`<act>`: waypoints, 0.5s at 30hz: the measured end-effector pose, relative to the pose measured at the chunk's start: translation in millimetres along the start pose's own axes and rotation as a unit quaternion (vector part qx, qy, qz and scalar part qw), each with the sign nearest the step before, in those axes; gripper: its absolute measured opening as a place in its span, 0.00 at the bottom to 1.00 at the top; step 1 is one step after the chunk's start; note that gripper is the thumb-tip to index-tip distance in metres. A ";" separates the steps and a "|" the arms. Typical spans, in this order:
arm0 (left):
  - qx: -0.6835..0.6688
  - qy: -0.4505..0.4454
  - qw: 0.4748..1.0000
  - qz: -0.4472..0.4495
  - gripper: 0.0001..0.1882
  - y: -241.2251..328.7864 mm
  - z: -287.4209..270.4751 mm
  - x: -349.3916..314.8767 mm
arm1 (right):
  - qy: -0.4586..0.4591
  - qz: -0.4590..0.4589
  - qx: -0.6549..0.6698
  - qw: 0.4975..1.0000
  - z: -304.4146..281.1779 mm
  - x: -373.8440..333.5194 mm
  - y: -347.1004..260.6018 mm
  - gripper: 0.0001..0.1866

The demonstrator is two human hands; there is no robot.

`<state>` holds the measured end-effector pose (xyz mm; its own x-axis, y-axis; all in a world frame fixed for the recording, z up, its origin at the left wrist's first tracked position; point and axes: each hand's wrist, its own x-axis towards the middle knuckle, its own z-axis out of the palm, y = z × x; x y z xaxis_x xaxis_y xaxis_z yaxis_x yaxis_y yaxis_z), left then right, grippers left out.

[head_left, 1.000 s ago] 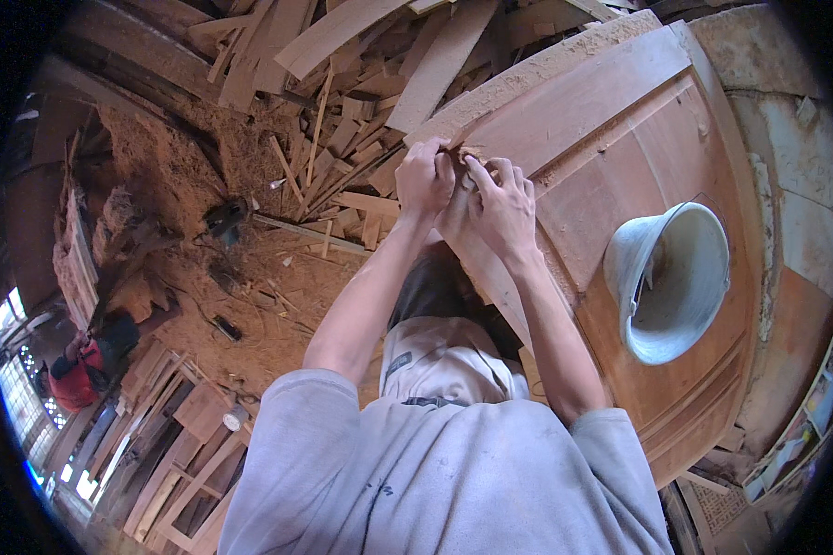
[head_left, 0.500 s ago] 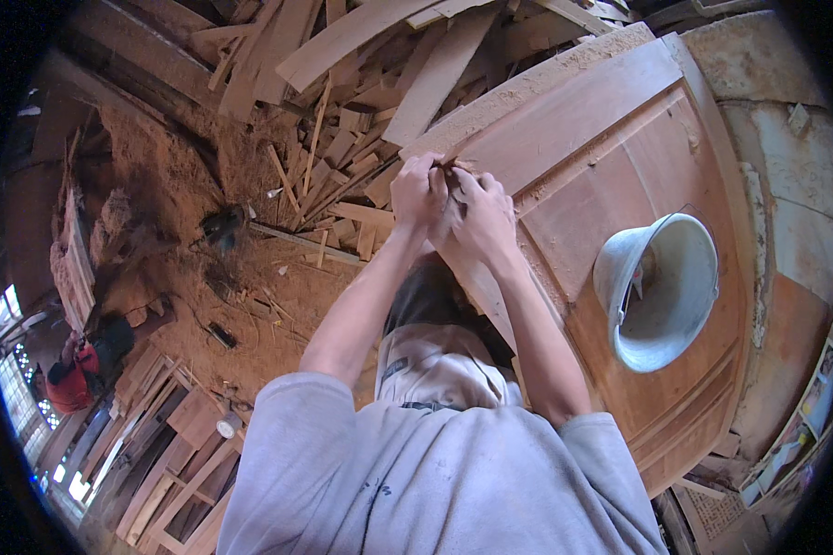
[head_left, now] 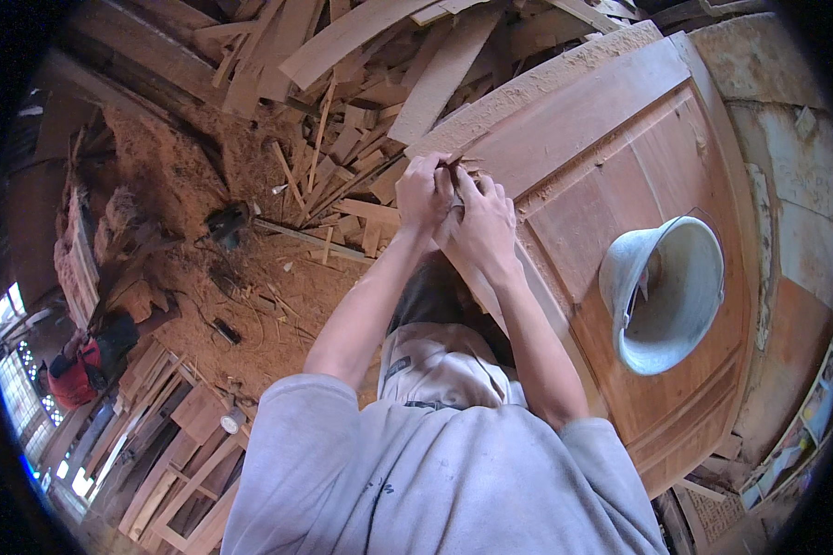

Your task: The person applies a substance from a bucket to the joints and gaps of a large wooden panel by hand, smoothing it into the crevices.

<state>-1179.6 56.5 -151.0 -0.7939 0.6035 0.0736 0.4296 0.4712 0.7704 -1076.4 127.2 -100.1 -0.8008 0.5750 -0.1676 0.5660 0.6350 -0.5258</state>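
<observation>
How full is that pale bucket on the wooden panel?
Not full: the bucket has bare inner wall showing well below its rim. Something pale inside is too unclear to name, so I cannot call it empty.

Head cam, wide, looks dn @ hands [head_left: 488,217]

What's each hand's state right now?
Left hand: closed, fingers curled at the panelled wooden door's edge; whether it holds anything can't be told.
Right hand: closed, fingers curled beside the left; anything held is hidden.
</observation>
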 end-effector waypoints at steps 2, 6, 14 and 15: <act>0.017 0.005 1.000 -0.014 0.11 -2.5 -1.7 -0.8 | -0.004 0.005 0.006 1.000 1.0 1.7 -3.0 0.31; 0.014 0.003 1.000 -0.014 0.11 -1.8 1.7 -0.4 | -0.043 0.040 -0.004 0.998 -10.3 5.4 -12.7 0.29; 0.009 -0.015 1.000 -0.017 0.11 -1.1 -0.2 0.6 | -0.068 0.025 -0.031 0.997 -12.6 9.7 -10.5 0.27; 0.011 -0.011 1.000 -0.016 0.11 -3.4 -0.7 0.9 | -0.077 0.011 -0.017 0.997 -16.2 12.6 -11.0 0.27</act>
<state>-1182.0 55.0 -153.2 -0.7973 0.6025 0.0347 0.4136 0.5037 0.7585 -1089.6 135.8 -83.0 -0.8074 0.5041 -0.3065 0.5877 0.6418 -0.4926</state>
